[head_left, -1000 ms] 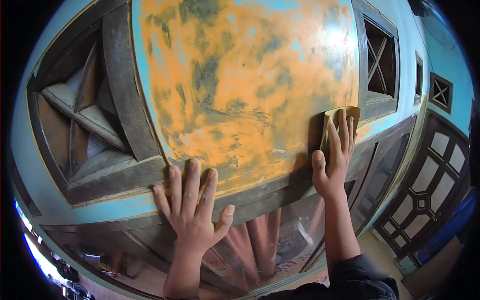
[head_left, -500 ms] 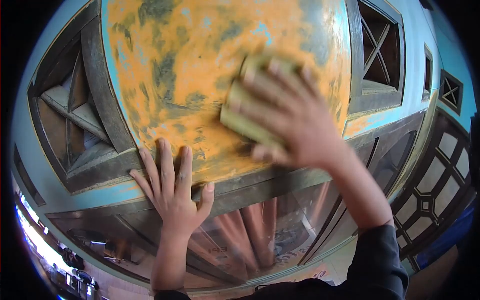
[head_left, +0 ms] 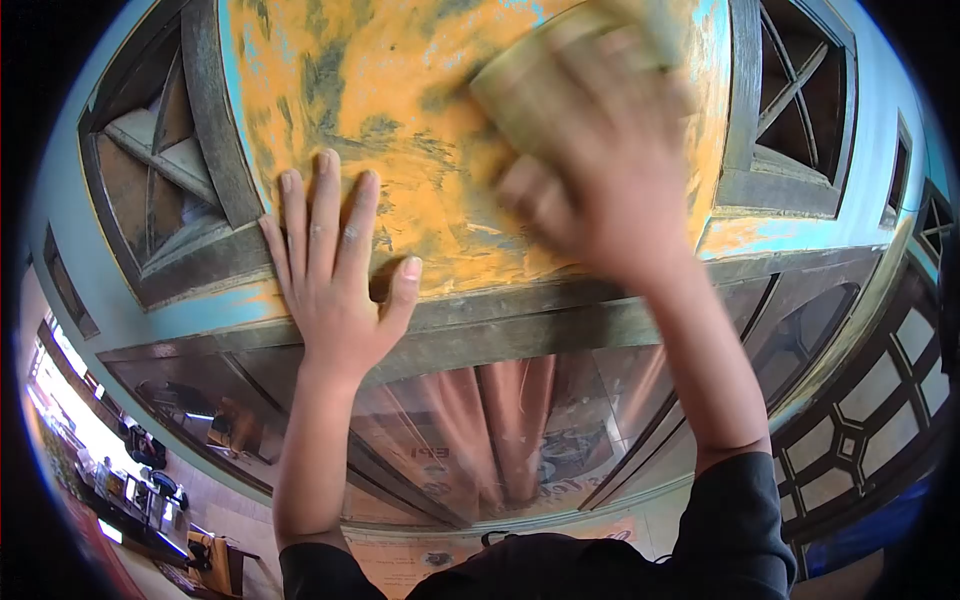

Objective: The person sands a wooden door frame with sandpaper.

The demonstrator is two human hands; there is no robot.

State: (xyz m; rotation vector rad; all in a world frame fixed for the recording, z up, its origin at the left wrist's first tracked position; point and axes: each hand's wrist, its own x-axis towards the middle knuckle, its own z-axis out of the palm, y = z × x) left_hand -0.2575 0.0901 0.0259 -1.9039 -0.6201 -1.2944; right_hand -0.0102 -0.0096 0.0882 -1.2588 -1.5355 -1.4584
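An orange wall panel [head_left: 400, 80], patchy with grey-brown and turquoise marks, rises before me. My right hand [head_left: 620, 170] presses an olive-yellow folded sheet [head_left: 520, 95] that looks like sandpaper against its upper right part. Motion blurs both the hand and the sheet. The thumb curls at the sheet's lower edge while the fingers lie across it. My left hand [head_left: 335, 290] rests with fingers spread, its fingertips on the lower left of the panel and its palm over the dark wooden ledge [head_left: 480, 310]; it holds nothing.
Wooden vents with crossed slats flank the panel, one on the left [head_left: 160, 170] and one on the right [head_left: 795, 100]. Below the ledge are glass panes with a reddish-brown curtain [head_left: 515, 420] behind them. A dark lattice door [head_left: 850, 440] stands at the right.
My right hand has moved up the panel with the sheet. In the view, the left hand appears higher, while the vents and ledge have shifted too, as the camera tilted.
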